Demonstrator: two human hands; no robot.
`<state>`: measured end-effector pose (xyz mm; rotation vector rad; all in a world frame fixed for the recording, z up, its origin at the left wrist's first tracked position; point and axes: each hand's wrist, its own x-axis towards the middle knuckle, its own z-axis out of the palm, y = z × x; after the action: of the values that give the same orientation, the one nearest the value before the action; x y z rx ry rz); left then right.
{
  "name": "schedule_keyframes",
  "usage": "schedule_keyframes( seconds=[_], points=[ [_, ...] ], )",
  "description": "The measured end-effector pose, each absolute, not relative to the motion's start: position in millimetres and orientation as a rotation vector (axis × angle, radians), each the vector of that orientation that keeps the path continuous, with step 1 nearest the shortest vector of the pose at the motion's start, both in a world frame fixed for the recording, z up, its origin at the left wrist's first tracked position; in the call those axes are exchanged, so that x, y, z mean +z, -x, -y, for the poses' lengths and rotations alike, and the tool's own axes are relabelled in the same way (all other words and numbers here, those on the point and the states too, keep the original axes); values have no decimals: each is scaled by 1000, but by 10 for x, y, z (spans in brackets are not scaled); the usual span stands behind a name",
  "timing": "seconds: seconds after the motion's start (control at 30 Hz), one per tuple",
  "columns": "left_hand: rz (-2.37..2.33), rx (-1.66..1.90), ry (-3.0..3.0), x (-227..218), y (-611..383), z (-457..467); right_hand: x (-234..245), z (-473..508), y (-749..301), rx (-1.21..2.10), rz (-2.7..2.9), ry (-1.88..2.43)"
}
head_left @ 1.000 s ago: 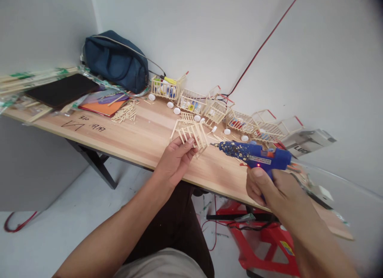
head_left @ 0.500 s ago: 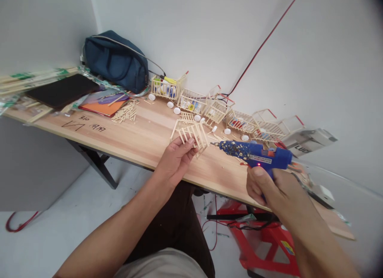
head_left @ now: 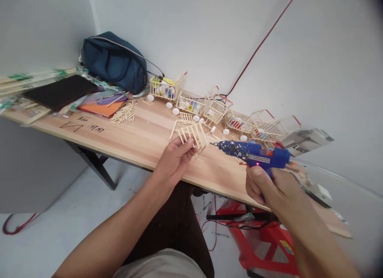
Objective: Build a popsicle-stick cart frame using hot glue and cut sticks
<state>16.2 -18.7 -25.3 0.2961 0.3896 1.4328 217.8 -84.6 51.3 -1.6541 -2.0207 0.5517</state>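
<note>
wooden-stick cart frame (head_left: 196,134) is held by my left hand (head_left: 176,160), in a narrow pinch, just beside the nozzle of the blue glue gun (head_left: 259,153); whether they touch, i cannot tell. my right hand (head_left: 266,186) is wrapped around the gun's handle. the slats seem already joined, but i see no wheels on this frame, so i judge it only partly done. beyond the glue gun, wheeled stick carts (head_left: 214,112) look more complete; well left of it lie short sticks (head_left: 124,112).
</note>
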Motion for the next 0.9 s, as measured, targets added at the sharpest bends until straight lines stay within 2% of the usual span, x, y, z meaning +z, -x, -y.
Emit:
schedule_keyframes(
  seconds=[0.9],
  points=[
    [-386, 1438, -304, -240, -151, 209, 592, 849, -2109, 565, 1993, 1820]
  ],
)
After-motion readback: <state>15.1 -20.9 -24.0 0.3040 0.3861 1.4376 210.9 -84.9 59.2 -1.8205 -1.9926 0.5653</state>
